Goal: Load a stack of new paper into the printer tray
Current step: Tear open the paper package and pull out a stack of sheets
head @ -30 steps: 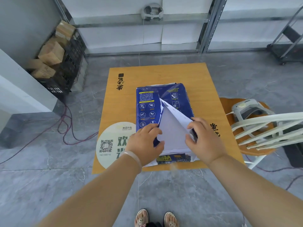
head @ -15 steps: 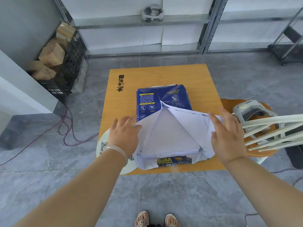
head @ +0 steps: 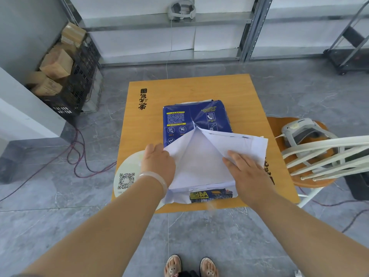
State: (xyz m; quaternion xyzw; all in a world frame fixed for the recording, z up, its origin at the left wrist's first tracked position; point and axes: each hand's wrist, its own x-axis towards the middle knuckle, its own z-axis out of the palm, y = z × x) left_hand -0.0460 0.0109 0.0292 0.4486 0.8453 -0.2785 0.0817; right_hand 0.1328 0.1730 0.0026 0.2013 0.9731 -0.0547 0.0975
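Lying flat on the wooden table (head: 199, 90), blue paper pack (head: 196, 118) pointing long-ways away, left hand (head: 157, 163) and right hand (head: 246, 172) lying flat on its torn-open white flaps (head: 245, 142), fingers together.

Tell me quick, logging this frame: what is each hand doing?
Left hand: open, flat on the blue paper ream's torn white wrapper flap.
Right hand: open, flat on that wrapper.

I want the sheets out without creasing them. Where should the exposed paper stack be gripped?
Grip the paper stack by its near short edge, coming from the person's side: the wrapper is peeled open there, while its far end is still enclosed.
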